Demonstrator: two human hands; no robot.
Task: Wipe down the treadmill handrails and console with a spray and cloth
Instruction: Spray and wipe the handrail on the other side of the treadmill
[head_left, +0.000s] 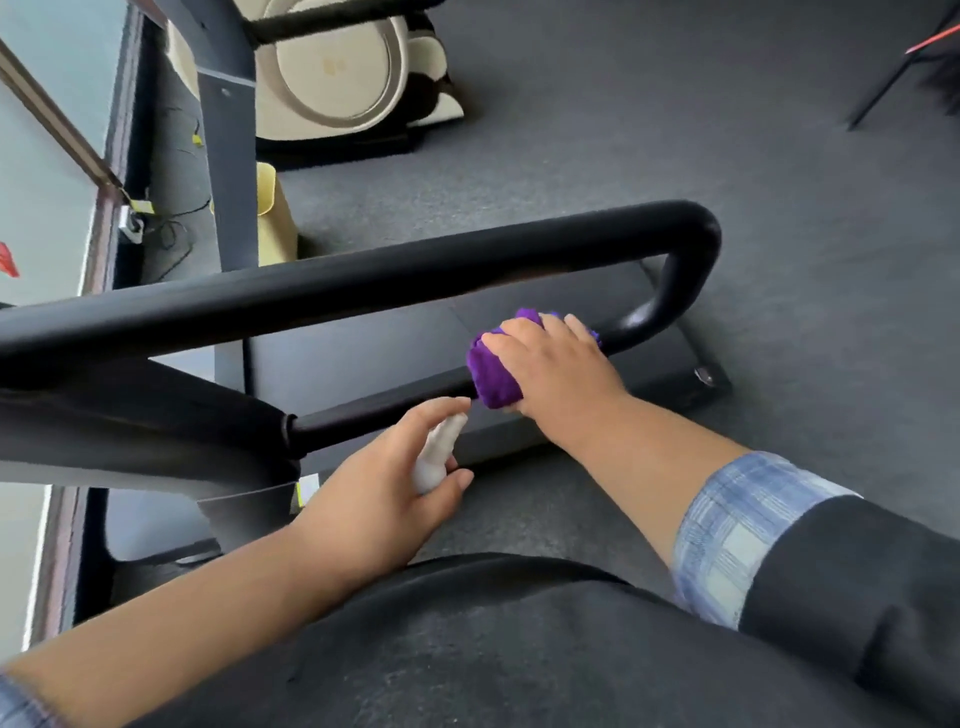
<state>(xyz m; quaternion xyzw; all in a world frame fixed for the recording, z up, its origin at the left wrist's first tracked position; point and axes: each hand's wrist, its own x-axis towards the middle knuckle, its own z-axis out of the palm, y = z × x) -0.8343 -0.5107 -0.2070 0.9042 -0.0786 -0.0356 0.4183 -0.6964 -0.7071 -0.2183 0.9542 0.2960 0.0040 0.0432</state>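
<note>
Before you, grey carpet (649, 156) runs to the far wall, where a cream and black exercise machine (337, 73) stands. A pale yellow bin (275, 218) sits nearer, cables (176, 228) trailing along the carpet's left edge by the window (47, 156).

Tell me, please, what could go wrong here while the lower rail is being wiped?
The left hand holds the white spray bottle with its nozzle close to the right hand, so a squeeze might wet skin instead of the rail. The bunched purple cloth covers only part of the lower handrail, so the underside may stay unwiped.
</note>
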